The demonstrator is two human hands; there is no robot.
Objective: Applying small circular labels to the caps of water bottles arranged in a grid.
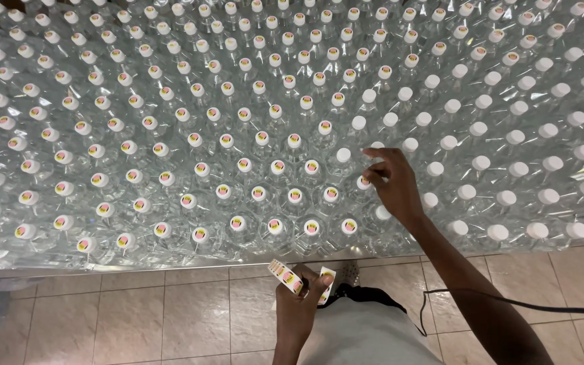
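While the left hand grips a sticker strip, right hand fingertips pinch a cap — sticker hidden.

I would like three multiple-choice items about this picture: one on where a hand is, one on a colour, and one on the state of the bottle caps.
1. Where are the right hand's fingertips?
A. On a bottle cap
B. On the floor tiles
C. On the black cable

2. What colour are the bare caps?
A. Blue
B. White
C. Green

3. Which caps bear stickers?
A. None
B. Only those on the picture's right
C. Those on the left and middle

Answers:
1. A: the fingers press on a cap at the edge of the stickered caps.
2. B: the caps on the right are plain white.
3. C: stickers cover the left and middle, while the left hand holds the sticker strip.
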